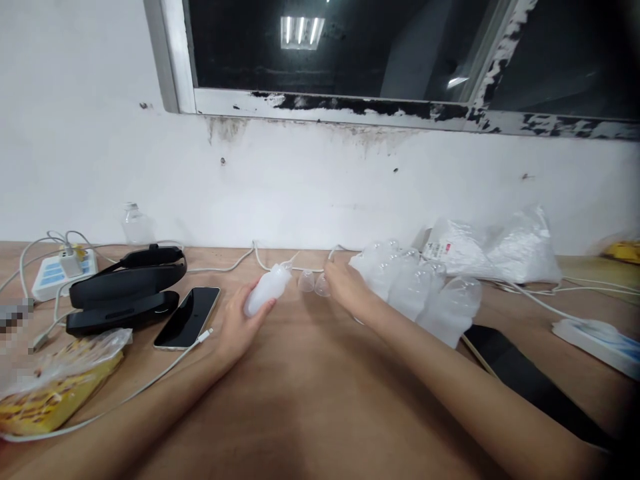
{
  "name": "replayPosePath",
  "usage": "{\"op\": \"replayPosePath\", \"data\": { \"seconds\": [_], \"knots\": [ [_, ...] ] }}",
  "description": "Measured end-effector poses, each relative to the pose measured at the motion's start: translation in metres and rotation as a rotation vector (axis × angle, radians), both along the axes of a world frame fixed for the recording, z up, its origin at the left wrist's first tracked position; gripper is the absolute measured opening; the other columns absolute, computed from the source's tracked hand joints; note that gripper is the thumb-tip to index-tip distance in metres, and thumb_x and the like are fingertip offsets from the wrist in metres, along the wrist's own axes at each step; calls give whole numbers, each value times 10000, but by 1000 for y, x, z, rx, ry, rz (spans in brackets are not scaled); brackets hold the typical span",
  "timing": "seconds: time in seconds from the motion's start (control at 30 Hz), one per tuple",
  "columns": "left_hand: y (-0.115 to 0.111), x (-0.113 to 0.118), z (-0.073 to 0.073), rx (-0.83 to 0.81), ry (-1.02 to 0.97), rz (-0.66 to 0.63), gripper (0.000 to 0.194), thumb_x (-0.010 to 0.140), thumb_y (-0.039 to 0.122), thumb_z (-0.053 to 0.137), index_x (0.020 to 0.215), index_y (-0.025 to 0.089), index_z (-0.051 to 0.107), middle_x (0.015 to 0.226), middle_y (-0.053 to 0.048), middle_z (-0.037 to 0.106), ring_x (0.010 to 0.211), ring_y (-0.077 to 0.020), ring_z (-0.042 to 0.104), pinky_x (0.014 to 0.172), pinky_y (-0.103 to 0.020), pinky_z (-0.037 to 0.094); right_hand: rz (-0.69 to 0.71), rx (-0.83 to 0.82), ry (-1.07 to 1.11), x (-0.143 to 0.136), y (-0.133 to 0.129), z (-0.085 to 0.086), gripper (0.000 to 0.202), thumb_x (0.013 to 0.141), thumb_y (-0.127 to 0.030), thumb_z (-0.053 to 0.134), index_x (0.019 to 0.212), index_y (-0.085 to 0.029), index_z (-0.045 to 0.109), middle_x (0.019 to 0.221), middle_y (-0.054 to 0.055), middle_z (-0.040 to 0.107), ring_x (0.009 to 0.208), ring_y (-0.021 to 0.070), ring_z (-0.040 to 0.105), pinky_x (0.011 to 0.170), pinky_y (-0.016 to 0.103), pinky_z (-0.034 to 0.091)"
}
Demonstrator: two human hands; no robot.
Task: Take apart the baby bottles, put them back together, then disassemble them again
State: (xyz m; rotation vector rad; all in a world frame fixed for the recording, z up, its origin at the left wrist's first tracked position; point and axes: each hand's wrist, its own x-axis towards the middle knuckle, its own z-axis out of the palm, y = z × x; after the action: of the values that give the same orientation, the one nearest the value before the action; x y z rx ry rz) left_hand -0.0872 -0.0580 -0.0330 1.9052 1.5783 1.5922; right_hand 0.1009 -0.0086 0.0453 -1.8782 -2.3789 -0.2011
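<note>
My left hand point(240, 319) is wrapped round a translucent white squeeze bottle point(266, 292), tilted with its thin nozzle pointing up and right. My right hand point(343, 283) reaches over the table beyond the bottle, its fingers curled down by a small clear cap point(322, 287). Whether its fingertips hold anything is hidden. Another clear cap point(306, 281) stands just left of that one. Several translucent bottles with clear caps point(411, 290) are grouped right of my right hand, partly behind my forearm.
A phone point(187, 319), a black case point(125, 293) and a yellow packet point(65, 387) lie at the left. Plastic bags point(493, 250) rest against the wall. A dark flat object point(525, 373) and a power strip point(597, 343) are at the right. Cables run along the wall.
</note>
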Motion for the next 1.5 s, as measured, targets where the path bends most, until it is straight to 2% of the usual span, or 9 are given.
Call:
{"op": "replayPosePath", "data": {
  "seconds": [0.1, 0.23, 0.43, 0.6, 0.73, 0.8, 1.03, 1.23, 1.5],
  "knots": [
    [1, 0, -1, -17, -11, 26, 433, 742, 404, 546, 1107, 173, 518, 1100, -66, 582, 995, -217, 538, 856, -322, 409, 29, 36, 31, 4, -8, 2, 275, 820, -113, 403, 1089, -71, 436, 1139, 191, 438, 966, 256, 531, 719, 315, 432],
    [2, -1, -2, -23, -9, 49, 437, 747, 416, 530, 1110, 172, 523, 1091, -69, 590, 988, -224, 546, 851, -336, 415, 22, 5, 86, 4, 10, -16, 365, 787, -112, 440, 1145, -56, 391, 1157, 222, 437, 957, 268, 541, 708, 317, 430],
    [-1, 0, 2, -40, 11, 18, 437, 745, 404, 535, 1108, 160, 525, 1101, -76, 593, 1000, -221, 549, 868, -347, 417, 57, -56, 200, 4, 22, -37, 265, 753, -119, 484, 1015, -86, 500, 954, 186, 581, 897, 290, 566, 701, 371, 441],
    [-5, 2, 8, -98, 22, -77, 424, 730, 388, 551, 1079, 148, 553, 1100, -58, 603, 1014, -238, 548, 881, -327, 419, 155, -89, 403, 24, -5, -16, 303, 787, -307, 484, 1033, -142, 422, 952, 118, 571, 797, 217, 596, 625, 337, 494],
    [-7, 1, 9, -129, 6, -116, 415, 734, 414, 533, 1049, 147, 572, 1081, -63, 617, 1008, -241, 554, 870, -334, 428, 421, -231, 986, 38, -23, 6, 326, 767, -295, 511, 1043, -197, 368, 1088, 89, 502, 786, 158, 599, 541, 279, 522],
    [-8, 1, 10, -153, -6, -139, 436, 739, 434, 516, 1060, 143, 568, 1087, -70, 613, 1006, -241, 553, 875, -347, 422, 484, -276, 1126, 39, -27, 8, 349, 744, -256, 538, 1055, -190, 395, 1122, 96, 482, 801, 154, 594, 554, 280, 525],
    [-16, 4, 11, -204, 60, -230, 466, 726, 438, 524, 1077, 134, 563, 1109, -88, 601, 1017, -256, 539, 905, -393, 387, 574, -400, 1102, 30, -28, -7, 400, 713, -237, 580, 1101, -186, 496, 1051, 66, 567, 835, 154, 573, 586, 276, 511],
    [-20, 6, 15, -173, 154, -271, 427, 737, 410, 532, 1077, 153, 561, 1071, -71, 624, 943, -241, 578, 835, -355, 442, 610, -450, 1050, 39, -27, -7, 437, 704, -242, 600, 1132, -222, 516, 1069, 60, 585, 841, 153, 580, 590, 268, 484],
    [-20, 1, 23, -170, 267, -366, 429, 735, 388, 548, 1104, 171, 550, 1058, -56, 630, 931, -230, 586, 826, -333, 454, 699, -494, 983, 47, -24, -9, 439, 685, -242, 627, 1115, -214, 543, 1062, 42, 598, 897, 152, 565, 770, 318, 463]
  ]
}}
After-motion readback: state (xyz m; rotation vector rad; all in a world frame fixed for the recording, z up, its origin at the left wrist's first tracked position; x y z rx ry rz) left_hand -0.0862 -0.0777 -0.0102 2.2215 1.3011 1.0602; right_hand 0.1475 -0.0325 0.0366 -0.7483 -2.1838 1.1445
